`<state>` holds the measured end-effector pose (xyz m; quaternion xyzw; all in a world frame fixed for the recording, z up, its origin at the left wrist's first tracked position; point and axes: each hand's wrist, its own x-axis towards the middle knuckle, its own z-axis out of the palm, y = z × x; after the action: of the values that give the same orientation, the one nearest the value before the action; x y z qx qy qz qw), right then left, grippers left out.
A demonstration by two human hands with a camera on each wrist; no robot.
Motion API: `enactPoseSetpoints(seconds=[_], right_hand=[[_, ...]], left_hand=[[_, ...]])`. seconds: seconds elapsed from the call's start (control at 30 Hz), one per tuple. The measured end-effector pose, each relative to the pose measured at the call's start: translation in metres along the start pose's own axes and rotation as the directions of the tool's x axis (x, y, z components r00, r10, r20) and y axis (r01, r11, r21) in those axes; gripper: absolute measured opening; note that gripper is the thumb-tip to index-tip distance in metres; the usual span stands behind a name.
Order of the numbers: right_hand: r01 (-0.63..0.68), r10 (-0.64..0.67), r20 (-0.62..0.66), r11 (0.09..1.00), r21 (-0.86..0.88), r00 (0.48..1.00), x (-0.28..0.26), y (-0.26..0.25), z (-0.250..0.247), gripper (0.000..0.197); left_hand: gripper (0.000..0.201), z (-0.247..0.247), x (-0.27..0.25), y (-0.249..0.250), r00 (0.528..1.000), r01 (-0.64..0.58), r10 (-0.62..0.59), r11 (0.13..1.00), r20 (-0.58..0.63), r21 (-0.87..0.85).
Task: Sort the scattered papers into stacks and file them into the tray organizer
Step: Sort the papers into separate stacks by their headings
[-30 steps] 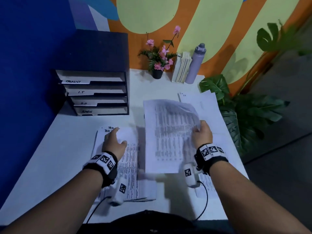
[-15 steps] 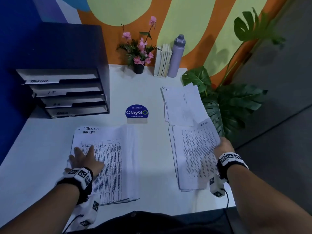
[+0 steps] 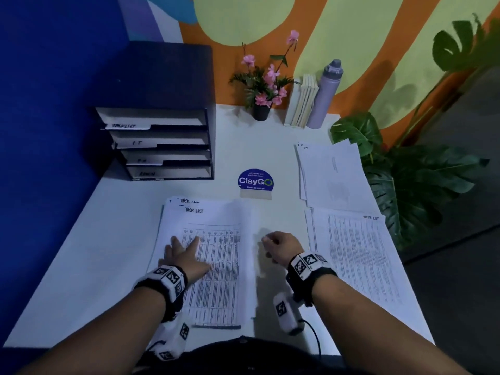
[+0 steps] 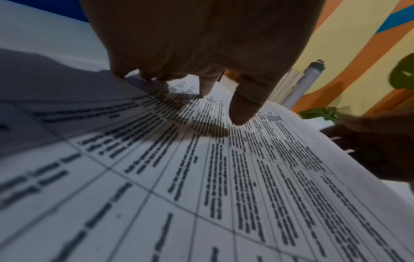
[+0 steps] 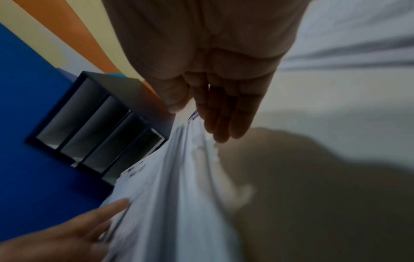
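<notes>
Head view reads "ClayGo" on the blue sign (image 3: 255, 181); right wrist view shows the right hand (image 5: 215, 99), fingers straight, perhaps touching the left stack (image 5: 179, 177), left hand (image 3: 186, 257) splayed flat on it.

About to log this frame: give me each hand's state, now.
Left hand: open, fingers spread flat on the task list stack.
Right hand: open, fingertips at that stack's right edge, holding nothing.
</notes>
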<state>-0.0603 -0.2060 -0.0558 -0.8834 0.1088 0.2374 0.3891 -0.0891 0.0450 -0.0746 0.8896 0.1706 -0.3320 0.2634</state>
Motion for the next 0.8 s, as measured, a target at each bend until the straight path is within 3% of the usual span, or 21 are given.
enactPoseSetpoints(seconds=[0.07,0.17,0.23,0.3,0.37,0.47,0.57,0.67,0.8], right_hand=[[-0.038,0.036,0.049,0.998,0.049,0.998,-0.002,-0.008,0.020,0.045],[-0.049,0.049,0.016,0.999,-0.021,0.999,-0.002,-0.012,0.033,0.038],[-0.082,0.082,-0.035,0.997,-0.008,0.996,0.000,-0.011,0.032,0.027],[-0.111,0.114,-0.081,0.993,0.038,0.990,0.001,-0.009,0.027,0.022],[-0.089,0.111,-0.117,0.980,0.177,0.987,-0.001,-0.008,0.024,0.016],[-0.001,0.063,-0.154,0.928,0.373,0.986,-0.005,-0.011,0.022,0.009],[0.056,0.008,-0.130,0.875,0.481,0.992,-0.006,-0.016,0.022,0.008],[0.095,-0.041,-0.117,0.859,0.503,0.992,-0.004,-0.021,0.020,0.010],[0.108,-0.025,-0.216,0.919,0.380,0.976,0.007,-0.018,0.016,0.017]], left_hand=[[0.090,0.005,-0.005,0.001,0.997,-0.078,0.078,0.996,0.019,0.043],[0.079,0.008,-0.013,0.003,0.964,-0.261,0.259,0.965,0.063,0.020],[0.068,0.006,-0.010,-0.001,0.944,-0.330,0.329,0.942,-0.025,-0.059],[0.060,-0.003,-0.005,-0.008,0.944,-0.273,0.254,0.960,-0.212,-0.064],[0.060,-0.015,0.001,-0.020,0.934,-0.135,0.124,0.991,-0.335,-0.011],[0.071,-0.027,0.011,-0.034,0.945,-0.053,0.043,0.998,-0.324,-0.024],[0.052,-0.034,0.013,-0.034,0.925,-0.158,0.076,0.968,-0.373,-0.196],[0.023,-0.041,0.009,-0.033,0.931,-0.231,0.047,0.844,-0.362,-0.485],[0.030,-0.047,0.008,-0.037,0.921,-0.283,0.074,0.800,-0.382,-0.529]])
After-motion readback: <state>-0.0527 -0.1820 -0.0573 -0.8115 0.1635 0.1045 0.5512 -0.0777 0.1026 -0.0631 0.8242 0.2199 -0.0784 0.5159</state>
